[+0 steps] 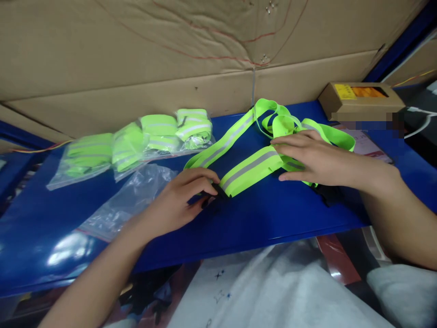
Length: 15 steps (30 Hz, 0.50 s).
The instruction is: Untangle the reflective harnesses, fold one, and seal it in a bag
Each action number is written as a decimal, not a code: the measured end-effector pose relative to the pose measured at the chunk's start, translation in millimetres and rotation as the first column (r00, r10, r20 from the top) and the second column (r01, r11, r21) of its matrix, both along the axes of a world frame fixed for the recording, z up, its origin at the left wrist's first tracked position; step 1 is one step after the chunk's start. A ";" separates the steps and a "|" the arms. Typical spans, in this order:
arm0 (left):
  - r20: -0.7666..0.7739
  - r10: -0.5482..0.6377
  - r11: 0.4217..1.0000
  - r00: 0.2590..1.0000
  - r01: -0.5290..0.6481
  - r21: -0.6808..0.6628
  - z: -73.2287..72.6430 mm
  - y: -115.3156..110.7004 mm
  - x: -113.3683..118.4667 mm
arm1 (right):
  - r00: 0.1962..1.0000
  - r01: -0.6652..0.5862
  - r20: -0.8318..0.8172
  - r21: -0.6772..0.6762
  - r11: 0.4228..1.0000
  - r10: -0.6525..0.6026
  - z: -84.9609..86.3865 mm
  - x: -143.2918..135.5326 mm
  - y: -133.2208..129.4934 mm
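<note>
A neon-yellow reflective strap (251, 169) with a grey stripe lies in loose loops on the blue table. My left hand (191, 193) pinches the black buckle (221, 191) at the near end of the strap. Resting over the strap's bunched middle is my right hand (309, 157), its fingers stretched out and the thumb apart; what lies beneath the palm is hidden. Another black buckle (328, 196) sits in shadow below my right wrist. Behind my left forearm lies a clear plastic bag (131, 196), crumpled and flat.
Several bagged neon straps (160, 132) stand in a row along the cardboard wall (136, 54). At the back right is a brown box (362, 98) with a yellow label, and a printed sheet (367, 143) lies in front of it. The blue table (239, 234) ends close to my body.
</note>
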<state>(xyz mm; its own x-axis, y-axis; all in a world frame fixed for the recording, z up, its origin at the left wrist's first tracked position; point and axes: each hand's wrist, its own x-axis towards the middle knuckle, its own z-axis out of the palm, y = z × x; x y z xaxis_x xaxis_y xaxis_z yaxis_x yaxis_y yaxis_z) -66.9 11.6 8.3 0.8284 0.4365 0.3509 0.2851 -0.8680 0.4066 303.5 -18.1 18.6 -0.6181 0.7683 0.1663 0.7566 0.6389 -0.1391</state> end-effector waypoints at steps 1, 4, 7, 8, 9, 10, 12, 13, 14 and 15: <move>0.014 0.005 1.000 1.000 -0.005 0.000 0.6 -0.3 -0.3 | 1.000 0.011 -0.015 -0.009 1.000 -0.011 2.3 -1.4 -2.5; 0.044 0.012 1.000 0.999 -0.012 0.002 1.0 -0.7 -1.1 | 0.995 0.074 -0.067 0.004 0.997 -0.074 11.1 -8.8 -10.6; 0.057 -0.001 1.000 0.998 0.001 0.015 0.2 -1.8 -0.3 | 0.991 0.066 -0.127 0.092 0.994 -0.054 16.9 -28.2 -19.1; 0.061 -0.008 1.000 0.998 0.007 0.025 -0.2 -2.7 0.5 | 0.991 0.030 -0.136 0.139 0.990 -0.011 16.5 -37.6 -21.8; 0.064 -0.015 0.999 0.998 0.013 0.039 -0.6 -3.8 1.6 | 0.991 -0.017 -0.129 0.193 0.981 0.043 14.7 -47.7 -24.2; 0.070 -0.022 0.998 0.997 0.018 0.055 -1.2 -5.0 2.9 | 0.989 -0.073 -0.106 0.258 0.963 0.104 11.9 -57.8 -26.1; 0.082 -0.036 0.997 0.996 0.030 0.068 -2.5 -7.5 5.5 | 0.984 -0.170 0.015 0.364 0.916 0.176 5.5 -74.3 -27.1; 0.088 -0.044 0.997 0.995 0.038 0.064 -3.2 -8.5 6.7 | 0.979 -0.202 0.085 0.384 0.901 0.183 3.2 -79.1 -26.0; 0.094 -0.049 0.998 0.994 0.045 0.053 -3.8 -9.1 7.5 | 0.976 -0.212 0.138 0.382 0.900 0.171 2.3 -80.9 -23.7; 0.098 -0.051 0.998 0.994 0.047 0.035 -4.3 -9.3 8.0 | 0.977 -0.194 0.160 0.362 0.912 0.144 2.8 -79.3 -20.4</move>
